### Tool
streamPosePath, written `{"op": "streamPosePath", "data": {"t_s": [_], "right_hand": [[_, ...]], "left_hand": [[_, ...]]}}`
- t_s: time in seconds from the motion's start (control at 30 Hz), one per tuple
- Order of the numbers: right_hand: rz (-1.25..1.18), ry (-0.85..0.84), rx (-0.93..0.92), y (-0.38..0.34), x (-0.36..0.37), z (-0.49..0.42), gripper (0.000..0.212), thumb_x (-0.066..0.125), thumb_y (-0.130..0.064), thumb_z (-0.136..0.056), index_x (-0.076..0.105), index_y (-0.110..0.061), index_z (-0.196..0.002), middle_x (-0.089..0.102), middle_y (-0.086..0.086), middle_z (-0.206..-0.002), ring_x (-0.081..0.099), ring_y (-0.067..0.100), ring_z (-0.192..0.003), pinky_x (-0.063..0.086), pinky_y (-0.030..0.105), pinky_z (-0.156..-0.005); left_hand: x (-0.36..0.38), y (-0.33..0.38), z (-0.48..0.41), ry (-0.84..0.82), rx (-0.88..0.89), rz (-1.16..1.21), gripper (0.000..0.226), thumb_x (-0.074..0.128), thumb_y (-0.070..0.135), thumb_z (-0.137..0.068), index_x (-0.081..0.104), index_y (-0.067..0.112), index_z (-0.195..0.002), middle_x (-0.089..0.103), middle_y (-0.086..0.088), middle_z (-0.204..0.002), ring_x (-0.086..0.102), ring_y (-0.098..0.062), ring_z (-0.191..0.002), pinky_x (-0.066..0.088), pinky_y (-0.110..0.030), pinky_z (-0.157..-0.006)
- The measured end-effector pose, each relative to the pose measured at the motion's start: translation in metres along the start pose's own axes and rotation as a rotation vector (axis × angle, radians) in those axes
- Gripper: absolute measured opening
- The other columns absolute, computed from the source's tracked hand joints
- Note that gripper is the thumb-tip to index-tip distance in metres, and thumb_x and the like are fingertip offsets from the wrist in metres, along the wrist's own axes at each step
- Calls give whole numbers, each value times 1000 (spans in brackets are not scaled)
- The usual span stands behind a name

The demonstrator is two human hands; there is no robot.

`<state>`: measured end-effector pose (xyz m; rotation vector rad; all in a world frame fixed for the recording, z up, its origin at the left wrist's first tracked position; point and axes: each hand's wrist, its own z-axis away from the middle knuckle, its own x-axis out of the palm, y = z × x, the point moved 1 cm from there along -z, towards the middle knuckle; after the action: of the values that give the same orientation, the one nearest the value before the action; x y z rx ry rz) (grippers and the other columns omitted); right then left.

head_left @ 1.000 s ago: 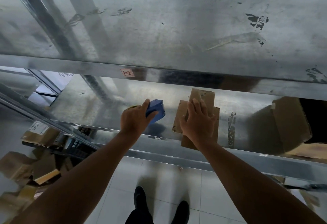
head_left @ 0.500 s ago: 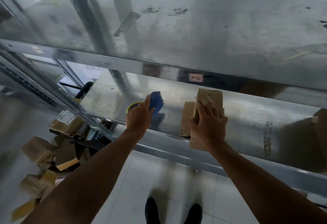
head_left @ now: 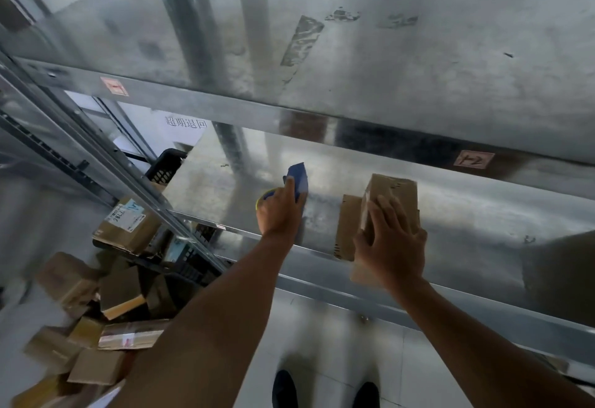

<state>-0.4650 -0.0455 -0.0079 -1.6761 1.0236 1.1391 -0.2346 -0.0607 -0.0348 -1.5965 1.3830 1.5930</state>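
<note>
My left hand (head_left: 279, 211) grips a blue handheld device (head_left: 298, 179) with a yellow part showing at its near end, held over the metal shelf (head_left: 225, 175). My right hand (head_left: 391, 240) lies on top of a brown cardboard box (head_left: 391, 193) on the same shelf, fingers spread over its near face. A flat cardboard piece (head_left: 347, 227) lies just left of that box, and the box's near end reaches the shelf's front edge.
An upper metal shelf (head_left: 386, 63) overhangs. A pile of cardboard parcels (head_left: 96, 311) and a black crate (head_left: 167, 166) sit on the floor and lower left. Another brown box (head_left: 560, 266) stands at the far right. My shoes (head_left: 325, 388) are on the tiled floor.
The view has swung left, so the shelf contents slide right in the picture. Both hands keep their hold; the blue device is tilted more upright and the right hand has slid nearer on the box.
</note>
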Motion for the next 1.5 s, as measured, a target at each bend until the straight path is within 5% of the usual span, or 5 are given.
{"op": "streamPosePath", "data": {"t_s": [0.77, 1.1, 1.3, 1.43, 1.5], "right_hand": [[2, 8, 6, 2, 4, 3, 67, 40, -53, -87, 50, -20, -144, 43, 7, -158, 37, 31, -148, 46, 61, -97], [-89, -109, 155, 1, -20, 1, 83, 58, -46, -90, 17, -28, -160, 17, 6, -164, 18, 38, -150, 40, 65, -107], [-613, 100, 308, 13, -49, 24, 62, 44, -51, -95, 39, -29, -153, 41, 0, -153, 38, 24, -140, 47, 52, -109], [-1200, 91, 441, 8, -73, 55, 38, 49, -41, -97, 56, -38, -135, 59, -4, -134, 59, 22, -125, 57, 37, -94], [-1364, 60, 430, 0, -89, 74, 41, 49, -37, -92, 60, -32, -132, 69, 0, -125, 66, 26, -114, 59, 46, -90]], "left_hand": [[25, 2, -1, -144, -4, 64, 64, 45, 41, -101, 23, 16, -156, 57, -16, -132, 53, -38, -119, 42, -49, -100], [-21, 11, 21, -87, 84, 99, 53, 54, 56, -92, 57, 18, -130, 52, -14, -128, 47, -38, -118, 37, -48, -102], [-50, 20, 52, -97, 103, 583, 32, 37, 24, -100, 63, 8, -94, 60, -11, -88, 62, -38, -88, 48, -44, -75], [-74, 42, 95, -569, -336, 1204, 28, 39, 33, -107, 63, 18, -107, 64, -3, -106, 59, -25, -103, 44, -34, -84], [-87, 50, 117, -695, -367, 1373, 26, 44, 37, -104, 63, 19, -107, 68, -9, -106, 63, -29, -99, 50, -39, -78]]}}
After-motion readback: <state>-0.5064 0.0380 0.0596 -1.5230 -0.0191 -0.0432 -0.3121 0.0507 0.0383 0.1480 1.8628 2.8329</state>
